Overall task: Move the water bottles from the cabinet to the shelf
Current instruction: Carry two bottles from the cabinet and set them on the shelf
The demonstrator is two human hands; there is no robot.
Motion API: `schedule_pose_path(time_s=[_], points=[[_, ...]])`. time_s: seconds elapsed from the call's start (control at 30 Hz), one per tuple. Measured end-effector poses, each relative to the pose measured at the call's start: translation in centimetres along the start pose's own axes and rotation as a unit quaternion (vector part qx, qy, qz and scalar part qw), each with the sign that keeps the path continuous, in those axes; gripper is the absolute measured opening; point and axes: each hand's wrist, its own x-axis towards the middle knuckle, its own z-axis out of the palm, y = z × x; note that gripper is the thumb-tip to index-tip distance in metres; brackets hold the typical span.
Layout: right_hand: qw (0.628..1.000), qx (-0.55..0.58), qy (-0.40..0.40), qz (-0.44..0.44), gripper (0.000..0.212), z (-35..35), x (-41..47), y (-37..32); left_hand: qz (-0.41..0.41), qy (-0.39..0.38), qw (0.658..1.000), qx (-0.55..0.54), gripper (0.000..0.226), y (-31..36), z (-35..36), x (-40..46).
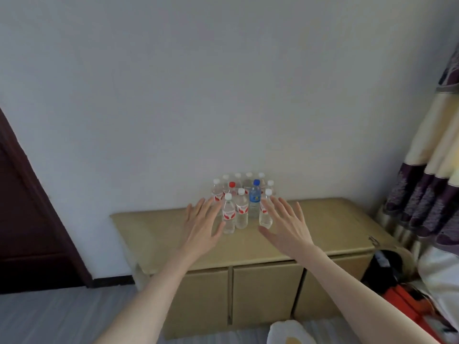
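Two hands reach forward, fingers spread, holding nothing: left hand (202, 225), right hand (288, 227). Upright bottles (242, 202) cluster on the cabinet (330, 219) top, between and just beyond the fingertips. No shelf is visible.

Back-row water bottles (248, 180) at cabinet (154, 227) rear edge blurred, labels unreadable; right hand (285, 225) partly covers one bottle.
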Motion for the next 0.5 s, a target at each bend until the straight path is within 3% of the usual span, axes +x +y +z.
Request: schedule_pose_path(time_s=[0.5], points=[[0.994,0.065,-0.089,0.007,0.068,12.9,17.3,8.9,-0.081,-0.082,0.993,-0.019,0.05,-6.5,14.9,13.9]])
